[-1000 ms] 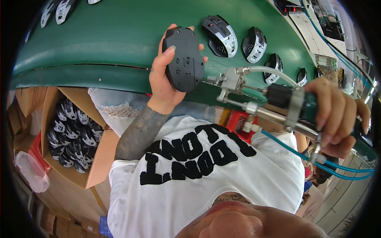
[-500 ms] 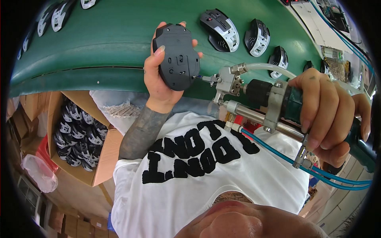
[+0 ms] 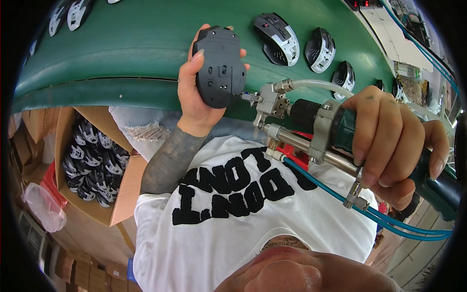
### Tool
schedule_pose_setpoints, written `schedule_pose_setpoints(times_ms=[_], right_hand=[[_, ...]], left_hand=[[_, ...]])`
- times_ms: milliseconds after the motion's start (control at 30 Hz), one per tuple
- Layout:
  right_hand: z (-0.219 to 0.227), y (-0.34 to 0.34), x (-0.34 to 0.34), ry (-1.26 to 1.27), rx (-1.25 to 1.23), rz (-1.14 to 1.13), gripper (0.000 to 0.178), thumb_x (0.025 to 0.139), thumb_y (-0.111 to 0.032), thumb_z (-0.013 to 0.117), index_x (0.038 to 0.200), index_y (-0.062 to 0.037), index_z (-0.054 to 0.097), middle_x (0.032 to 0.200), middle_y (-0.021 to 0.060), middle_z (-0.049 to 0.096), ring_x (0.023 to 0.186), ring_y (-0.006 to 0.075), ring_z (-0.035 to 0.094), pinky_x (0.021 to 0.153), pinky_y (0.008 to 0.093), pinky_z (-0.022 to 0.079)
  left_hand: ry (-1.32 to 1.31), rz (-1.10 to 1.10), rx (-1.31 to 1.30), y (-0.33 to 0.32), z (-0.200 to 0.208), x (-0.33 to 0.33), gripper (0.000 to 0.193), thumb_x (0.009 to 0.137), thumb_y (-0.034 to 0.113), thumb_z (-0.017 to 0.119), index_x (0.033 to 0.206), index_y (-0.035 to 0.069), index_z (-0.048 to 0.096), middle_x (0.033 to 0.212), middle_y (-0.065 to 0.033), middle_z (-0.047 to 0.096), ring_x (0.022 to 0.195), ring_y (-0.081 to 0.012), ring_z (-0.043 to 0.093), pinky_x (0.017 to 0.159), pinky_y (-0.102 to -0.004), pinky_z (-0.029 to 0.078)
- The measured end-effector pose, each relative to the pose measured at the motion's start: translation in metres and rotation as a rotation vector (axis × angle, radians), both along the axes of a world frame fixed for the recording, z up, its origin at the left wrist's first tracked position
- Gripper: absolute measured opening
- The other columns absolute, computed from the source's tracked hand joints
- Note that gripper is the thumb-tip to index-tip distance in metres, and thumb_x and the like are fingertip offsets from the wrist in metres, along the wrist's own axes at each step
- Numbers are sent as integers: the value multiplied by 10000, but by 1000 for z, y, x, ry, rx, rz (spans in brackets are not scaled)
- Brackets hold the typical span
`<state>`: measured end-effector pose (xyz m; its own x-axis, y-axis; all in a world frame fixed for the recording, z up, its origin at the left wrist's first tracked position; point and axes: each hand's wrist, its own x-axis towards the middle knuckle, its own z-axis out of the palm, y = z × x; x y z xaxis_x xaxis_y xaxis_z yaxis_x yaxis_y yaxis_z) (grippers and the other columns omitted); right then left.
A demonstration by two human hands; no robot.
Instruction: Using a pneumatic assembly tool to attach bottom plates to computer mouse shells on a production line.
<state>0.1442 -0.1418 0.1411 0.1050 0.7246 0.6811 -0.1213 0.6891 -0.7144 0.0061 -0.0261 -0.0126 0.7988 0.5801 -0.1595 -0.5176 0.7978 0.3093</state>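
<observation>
My left hand [image 3: 194, 104] is wrapped round a dark grey computer mouse [image 3: 220, 65] above the belt's near edge. The mouse's underside, with its screw holes and small switches, faces up. In my right hand [image 3: 391, 138] is a green and black power screwdriver [image 3: 343, 127], fitted with a metal screw-feeding head [image 3: 270, 103]. That head's thin tip reaches the lower right edge of the mouse; whether a screw is at the tip is too small to tell. A clear hose [image 3: 318, 83] and blue air hoses [image 3: 335, 195] run from the tool.
A green conveyor belt [image 3: 146, 46] crosses the far side. Grey-and-white mice lie on it, including one mouse [image 3: 278, 39] just right of my left hand. At the left an open cardboard box [image 3: 127, 194] holds many mice. A clear plastic bag [image 3: 46, 207] hangs beside it.
The screwdriver and my right hand have shifted slightly left and down. My left hand, with the mouse, has moved a little. Mice on the belt sit slightly farther right.
</observation>
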Motion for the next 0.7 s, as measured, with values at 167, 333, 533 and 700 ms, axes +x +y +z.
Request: schedule_pose_setpoints(times_ms=[167, 333, 533, 700], right_hand=[[21, -10, 0, 113, 0, -132, 229, 797, -165, 701, 981, -117, 573, 666, -62, 621, 573, 45, 626, 581, 189, 515], [33, -19, 14, 315, 88, 157, 274, 743, -129, 766, 561, -163, 564, 596, -57, 617, 528, 56, 610, 564, 187, 520], [16, 0, -13, 236, 78, 25, 180, 791, -191, 748, 698, -154, 598, 651, -60, 626, 576, 40, 618, 627, 184, 535], [-8, 28, -24, 285, 247, 33, 239, 822, -200, 729, 966, -153, 544, 701, -55, 637, 608, 45, 631, 627, 194, 542]], left_hand=[[-3, 13, -11, -2, 3, 3, 568, 875, 294, 498, 1397, 141, 335, 1323, -151, 450, 1083, -316, 554, 870, -477, 513], [77, 45, 68, -4, 2, -3, 577, 873, 301, 499, 1401, 149, 322, 1326, -146, 445, 1092, -312, 549, 869, -476, 515], [36, -1, 36, -7, 6, 6, 580, 871, 303, 499, 1401, 146, 322, 1321, -146, 444, 1097, -308, 546, 869, -474, 517], [77, 41, 64, -5, 3, 0, 573, 874, 298, 495, 1399, 144, 325, 1313, -146, 448, 1091, -309, 549, 865, -469, 520]])
